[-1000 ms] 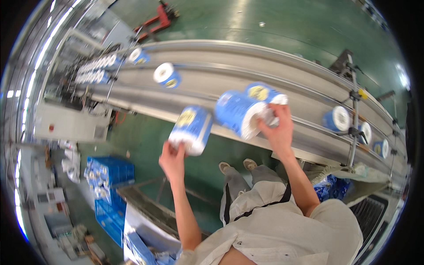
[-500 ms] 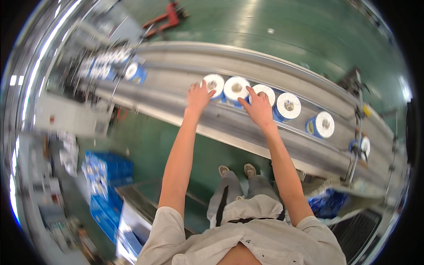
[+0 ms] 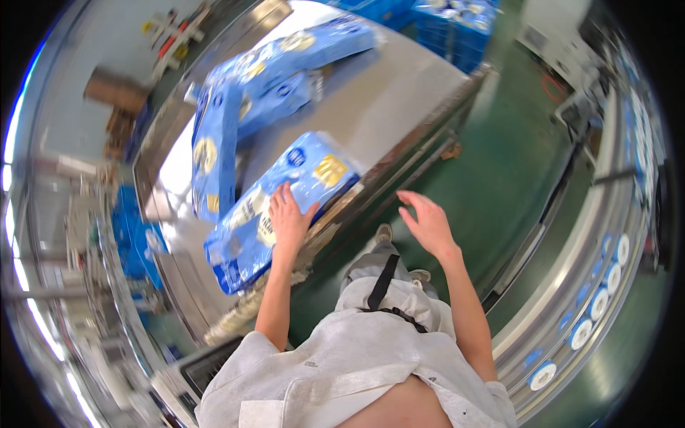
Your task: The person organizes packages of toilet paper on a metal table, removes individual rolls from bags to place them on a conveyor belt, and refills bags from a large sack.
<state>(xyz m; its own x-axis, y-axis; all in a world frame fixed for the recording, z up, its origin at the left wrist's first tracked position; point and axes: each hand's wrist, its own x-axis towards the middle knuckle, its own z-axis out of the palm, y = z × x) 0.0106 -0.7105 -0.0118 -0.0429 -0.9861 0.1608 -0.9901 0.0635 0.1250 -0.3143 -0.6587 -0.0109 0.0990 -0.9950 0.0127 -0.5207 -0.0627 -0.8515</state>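
Note:
A long blue plastic pack (image 3: 246,210) with pale yellow and white patches lies slantwise near the front edge of a metal table (image 3: 396,107). On its near side rests my left hand (image 3: 288,220), fingers apart and not wrapped round it. My right hand (image 3: 428,225) hangs over the floor beyond the table edge, fingers loosely spread, holding nothing. Farther back, more blue packs (image 3: 215,150) lie across one another, partly overlapping.
At the right a curved conveyor (image 3: 553,292) carries several white rolls (image 3: 599,304) in blue wrapping. Blue crates (image 3: 451,37) stand past the table's far end. A cardboard box (image 3: 114,89) sits at the far left. Green floor (image 3: 492,185) lies between table and conveyor.
The view has swung from the conveyor to the metal table. Both hands have left the rolls; my left is now on a blue pack and my right is in the air.

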